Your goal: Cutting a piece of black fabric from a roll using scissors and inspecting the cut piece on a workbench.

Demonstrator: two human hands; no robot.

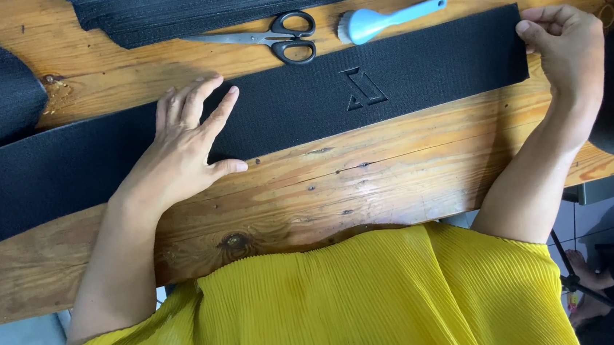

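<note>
The left hand (185, 149) lies flat and spread, pinning the black strip (388, 89) to the bench (366, 182); the right hand (567, 46) pinches its end, keeping it taut.

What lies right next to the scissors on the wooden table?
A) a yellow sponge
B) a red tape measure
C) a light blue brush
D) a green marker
C: a light blue brush lies just right of the black-handled scissors, above the long black strip that the left hand presses flat and the right hand grips at its end.
</note>
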